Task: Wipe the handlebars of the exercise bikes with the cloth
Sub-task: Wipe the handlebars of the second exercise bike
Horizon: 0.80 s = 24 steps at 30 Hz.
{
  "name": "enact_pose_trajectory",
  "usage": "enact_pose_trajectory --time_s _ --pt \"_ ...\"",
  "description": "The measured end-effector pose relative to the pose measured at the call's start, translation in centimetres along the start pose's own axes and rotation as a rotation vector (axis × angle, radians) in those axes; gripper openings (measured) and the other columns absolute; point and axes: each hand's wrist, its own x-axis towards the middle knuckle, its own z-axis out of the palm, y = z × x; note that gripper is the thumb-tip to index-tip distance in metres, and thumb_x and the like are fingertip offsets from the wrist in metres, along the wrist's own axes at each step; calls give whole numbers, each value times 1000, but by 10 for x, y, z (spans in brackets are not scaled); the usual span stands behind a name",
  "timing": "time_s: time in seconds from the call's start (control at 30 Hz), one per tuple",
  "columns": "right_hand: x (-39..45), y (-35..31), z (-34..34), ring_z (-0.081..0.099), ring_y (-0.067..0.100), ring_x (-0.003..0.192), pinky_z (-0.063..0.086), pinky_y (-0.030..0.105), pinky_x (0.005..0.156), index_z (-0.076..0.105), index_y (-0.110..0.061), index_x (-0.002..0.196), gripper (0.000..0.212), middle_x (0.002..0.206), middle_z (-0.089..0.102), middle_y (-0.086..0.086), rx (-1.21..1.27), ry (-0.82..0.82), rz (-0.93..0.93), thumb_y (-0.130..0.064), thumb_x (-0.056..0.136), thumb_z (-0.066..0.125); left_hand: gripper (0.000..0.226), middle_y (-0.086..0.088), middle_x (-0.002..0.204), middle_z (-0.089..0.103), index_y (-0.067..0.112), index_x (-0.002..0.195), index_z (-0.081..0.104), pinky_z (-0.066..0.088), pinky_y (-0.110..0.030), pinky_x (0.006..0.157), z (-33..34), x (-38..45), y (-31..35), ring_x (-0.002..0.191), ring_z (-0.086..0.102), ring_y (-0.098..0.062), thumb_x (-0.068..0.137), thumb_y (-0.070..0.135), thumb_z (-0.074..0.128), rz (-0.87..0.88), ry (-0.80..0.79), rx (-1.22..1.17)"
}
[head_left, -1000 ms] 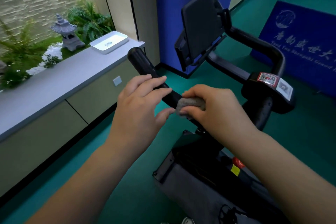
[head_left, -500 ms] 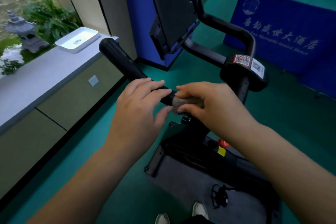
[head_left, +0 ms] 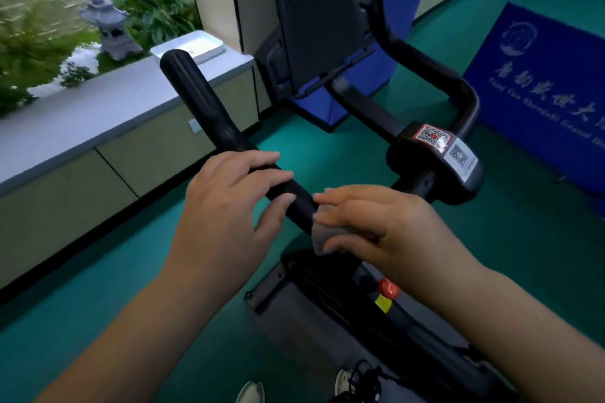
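Here, right hand (head_left: 389,226) clamped round grey cloth (head_left: 330,234), fingers curled over it and pressing it onto the near left bar (head_left: 209,114) of the bike, just at the bar's lower end. Left hand (head_left: 226,209) laid on the same bar just beside, at about ten o'clock from the cloth, fingers relaxed and stretched across the black grip, thumb underneath toward the cloth, nothing pinched. Fingertips of both hands near each other, not touching.

Against half a second ago: same hold on cloth, same spot on the bar, left hand again draped beside it; view swung back leftward, so the bar end now points to eleven o'clock and sits lower in the picture.

Outward: bar running up to eleven o'clock from the hands, rounded end in front of a white tray (head_left: 188,46) on the grey ledge (head_left: 65,121). Tablet holder (head_left: 319,23) at twelve o'clock. Stem cap with QR stickers (head_left: 438,144) at one o'clock from the cloth, far bar (head_left: 435,75) looping behind it. Red knob (head_left: 388,288) below the right wrist at six o'clock. Blue banner (head_left: 543,82) at two o'clock on green floor (head_left: 98,304). Stone lantern (head_left: 109,24) among plants beyond the ledge at ten o'clock. Shoe tips (head_left: 250,393) at the bottom edge.
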Motion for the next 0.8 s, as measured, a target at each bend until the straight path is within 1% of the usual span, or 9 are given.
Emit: enact_pose_trajectory --time_s 0.1,0.2,0.27,0.37,0.43,0.5,0.6,0.7,0.8 --pt "-14 30 -23 58 15 118 49 34 98 74 -11 99 27 117 67 3 -5 -50 -152 -31 85 64 31 7 116 61 20 106 70 25 -19 103 7 -3 12 111 51 -16 88 38 52 -60 31 31" --pt "-19 60 -44 56 15 121 48 37 99 74 -8 99 29 117 66 3 11 -59 -173 -31 85 64 30 8 116 61 21 105 70 21 -14 103 13 -5 24 112 50 -15 88 38 52 -123 59 55" --pt "-21 70 -46 57 16 121 49 39 98 73 -8 99 29 117 66 4 25 -27 -177 -31 84 65 30 8 116 61 21 105 70 21 -15 102 16 -9 34 112 50 -15 88 38 53 -163 68 74" --pt "-19 60 -30 59 18 117 48 40 98 74 -8 95 26 115 67 5 110 23 -204 -29 82 66 29 10 117 61 23 104 70 21 -15 101 20 -12 46 113 50 -15 87 39 54 -220 66 107" --pt "-17 50 -17 60 17 115 47 37 100 75 -10 94 22 115 67 4 170 10 -242 -28 82 68 30 11 116 60 24 103 70 22 -16 100 23 -13 53 112 50 -15 87 41 53 -238 62 131" --pt "-17 50 -15 59 16 116 47 37 100 75 -12 96 21 116 67 3 158 -18 -280 -27 83 68 30 11 115 61 24 102 70 21 -15 99 25 -13 60 111 48 -13 86 43 53 -248 58 144" --pt "-19 73 -34 58 17 118 47 37 100 74 -11 99 23 116 67 3 153 -44 -271 -26 82 68 32 11 115 61 24 103 70 21 -15 98 23 -14 65 111 45 -10 89 48 53 -261 51 135" --pt "-21 98 -54 59 18 116 48 38 99 74 -7 96 26 112 68 2 86 9 -229 -28 81 69 41 13 116 60 25 105 69 22 -18 100 19 -13 66 113 46 -10 83 51 46 -258 4 144" --pt "-24 97 -50 59 17 116 46 37 101 74 -8 97 26 111 69 3 93 62 -157 -25 78 72 42 14 116 60 26 105 69 27 -23 99 17 -12 64 112 48 -12 83 52 46 -260 -36 162"
